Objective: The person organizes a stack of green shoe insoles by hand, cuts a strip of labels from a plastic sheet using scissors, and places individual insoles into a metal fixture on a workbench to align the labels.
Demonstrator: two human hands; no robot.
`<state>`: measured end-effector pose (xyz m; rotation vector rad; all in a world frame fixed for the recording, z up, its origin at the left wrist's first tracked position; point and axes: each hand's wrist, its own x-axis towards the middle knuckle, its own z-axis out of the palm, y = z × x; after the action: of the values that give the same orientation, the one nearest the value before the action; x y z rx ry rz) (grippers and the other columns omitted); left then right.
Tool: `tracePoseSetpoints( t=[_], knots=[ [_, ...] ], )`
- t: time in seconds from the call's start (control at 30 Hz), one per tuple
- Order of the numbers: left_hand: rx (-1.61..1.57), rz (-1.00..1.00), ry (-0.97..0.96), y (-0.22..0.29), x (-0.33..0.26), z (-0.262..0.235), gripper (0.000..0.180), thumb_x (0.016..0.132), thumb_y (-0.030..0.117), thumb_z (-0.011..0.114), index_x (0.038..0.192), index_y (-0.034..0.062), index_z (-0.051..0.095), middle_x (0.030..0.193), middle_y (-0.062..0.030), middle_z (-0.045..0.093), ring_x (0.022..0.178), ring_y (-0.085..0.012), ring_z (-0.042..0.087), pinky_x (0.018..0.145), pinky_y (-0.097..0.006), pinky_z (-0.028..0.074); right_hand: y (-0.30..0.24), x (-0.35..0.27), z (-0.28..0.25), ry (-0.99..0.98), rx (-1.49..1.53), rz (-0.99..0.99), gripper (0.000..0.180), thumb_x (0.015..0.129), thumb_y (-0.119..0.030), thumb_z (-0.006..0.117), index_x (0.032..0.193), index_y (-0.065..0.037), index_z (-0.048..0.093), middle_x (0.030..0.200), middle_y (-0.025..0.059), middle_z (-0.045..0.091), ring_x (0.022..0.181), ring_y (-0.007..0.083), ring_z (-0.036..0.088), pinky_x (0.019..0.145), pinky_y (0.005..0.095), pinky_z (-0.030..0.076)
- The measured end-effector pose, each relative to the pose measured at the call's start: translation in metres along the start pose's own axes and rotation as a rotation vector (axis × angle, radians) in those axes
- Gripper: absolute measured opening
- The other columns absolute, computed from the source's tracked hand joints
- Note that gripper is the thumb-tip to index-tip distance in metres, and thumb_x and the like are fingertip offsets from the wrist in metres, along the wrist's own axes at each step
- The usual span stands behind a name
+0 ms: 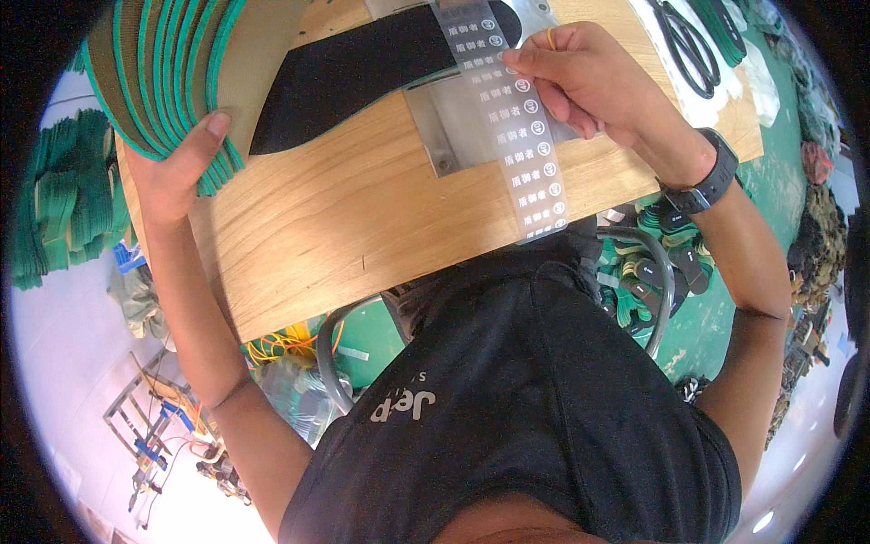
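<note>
My left hand [186,168] is closed round a fanned stack of insoles [168,77] with green edges and brownish faces, held at the table's far left. A single black insole [335,82] lies flat beside that stack, pointing right. Across its right end runs a clear film strip [535,172] with a row of white printed marks, its near end hanging over the table's front edge. My right hand [594,82] pinches the strip's edge between thumb and forefinger, above the insole's right end. A metal plate [444,140] shows under the strip; the film and my hand hide part of it.
The wooden table [317,227] ends close to my body. Black looped cords [684,50] lie at its far right. Green-edged stacks [68,199] stand left of it. On the floor are loose insoles [657,272] at right and an orange cable [281,344] below the table.
</note>
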<state>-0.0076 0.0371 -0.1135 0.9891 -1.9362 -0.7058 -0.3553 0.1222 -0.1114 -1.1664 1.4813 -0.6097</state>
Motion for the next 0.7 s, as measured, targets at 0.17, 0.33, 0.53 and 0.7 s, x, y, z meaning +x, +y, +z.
tracePoseSetpoints(
  t=[0.17,0.33,0.53,0.7],
  knots=[
    [-0.001,0.042,-0.007,0.0021,0.0038,0.0035,0.062,0.06,0.009,0.072,0.118,-0.0014,0.052,0.112,-0.0125,0.058,0.102,-0.0223,0.055,0.093,-0.037,0.042,0.0014,0.0006,-0.0005,0.008,-0.016,0.003,0.032,0.092,-0.023,0.055,0.067,-0.004,0.055,0.044,-0.0001,0.047,0.028,0.0045,0.037,0.029,0.018,0.026],
    [0.041,0.098,-0.023,0.0014,0.005,0.0023,0.061,0.06,0.011,0.072,0.117,-0.0016,0.054,0.113,-0.0133,0.059,0.103,-0.0227,0.056,0.093,-0.037,0.042,0.0019,0.0,-0.0004,0.004,-0.018,-0.019,0.03,0.092,-0.022,0.054,0.069,-0.004,0.056,0.044,-0.0004,0.047,0.028,0.0039,0.036,0.029,0.017,0.025],
    [0.064,0.08,-0.016,0.0006,0.0041,0.0011,0.06,0.06,0.012,0.072,0.116,-0.0012,0.055,0.111,-0.013,0.06,0.101,-0.0229,0.057,0.092,-0.037,0.043,0.001,-0.0009,-0.0001,0.001,-0.012,-0.002,0.029,0.092,-0.022,0.054,0.07,-0.004,0.056,0.044,-0.0007,0.047,0.028,0.0036,0.036,0.029,0.0169,0.025],
    [0.101,0.066,-0.013,0.0018,0.0027,-0.0002,0.06,0.06,0.012,0.072,0.115,-0.0016,0.055,0.11,-0.0129,0.06,0.1,-0.0226,0.057,0.091,-0.037,0.043,-0.0017,-0.0011,0.0011,0.001,-0.042,0.006,0.029,0.092,-0.022,0.055,0.07,-0.003,0.056,0.044,-0.0008,0.046,0.028,0.0038,0.036,0.029,0.0172,0.025]
  ],
)
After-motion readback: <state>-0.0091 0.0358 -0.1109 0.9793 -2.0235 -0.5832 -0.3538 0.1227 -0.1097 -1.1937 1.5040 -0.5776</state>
